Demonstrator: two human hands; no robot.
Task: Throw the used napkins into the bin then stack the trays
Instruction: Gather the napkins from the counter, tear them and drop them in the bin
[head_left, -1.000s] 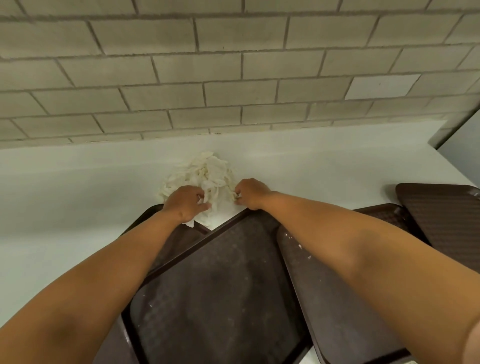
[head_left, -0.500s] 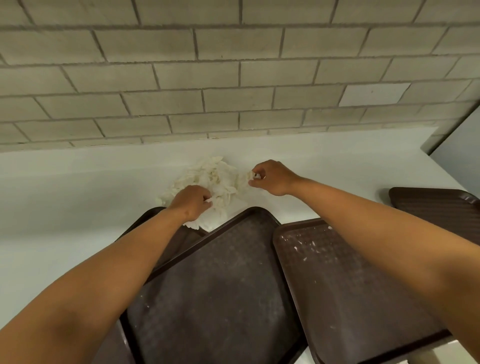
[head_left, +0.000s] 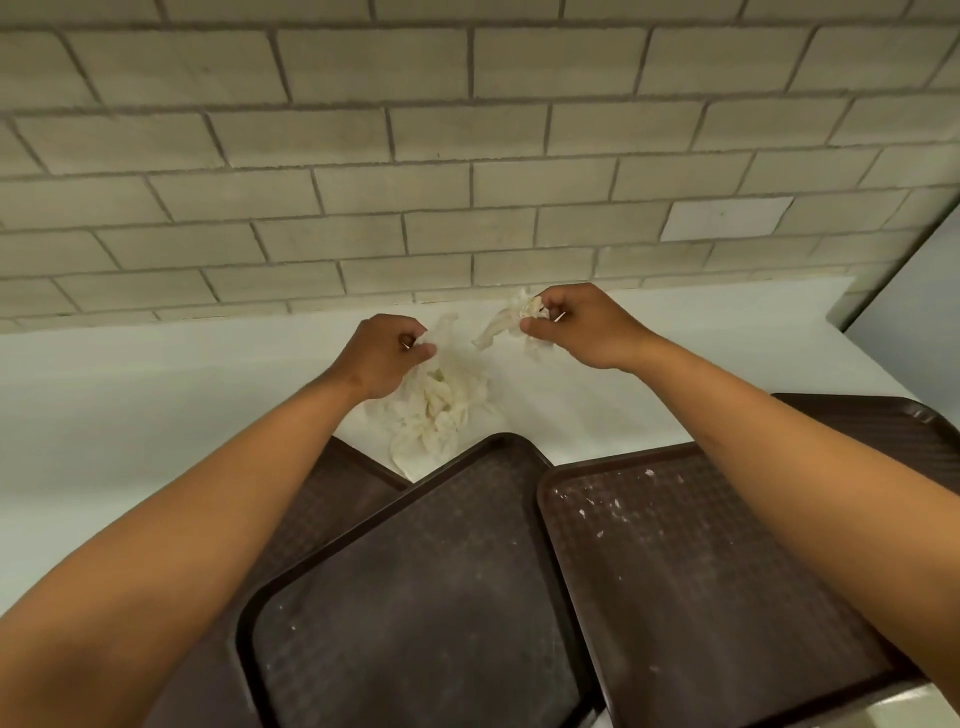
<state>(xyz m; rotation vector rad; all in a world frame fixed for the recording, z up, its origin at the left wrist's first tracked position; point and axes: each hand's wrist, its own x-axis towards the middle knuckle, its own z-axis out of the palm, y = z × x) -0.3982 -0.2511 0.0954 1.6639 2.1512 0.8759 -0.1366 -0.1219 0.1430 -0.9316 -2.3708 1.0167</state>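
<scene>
Each hand's grip pinches napkins: the left hand lifts the pile off the surface, the right hand holds a wad. No bin shows; the trays lie unstacked.

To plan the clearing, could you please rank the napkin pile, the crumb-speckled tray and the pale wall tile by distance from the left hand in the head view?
1. Napkin pile, in the left hand.
2. Crumb-speckled tray, lower right.
3. Pale wall tile, upper right.

Four brown trays are crowding the near counter, a napkin heap is lying just beyond them, the brick wall is closing the far side; bare counter is lying open left
</scene>
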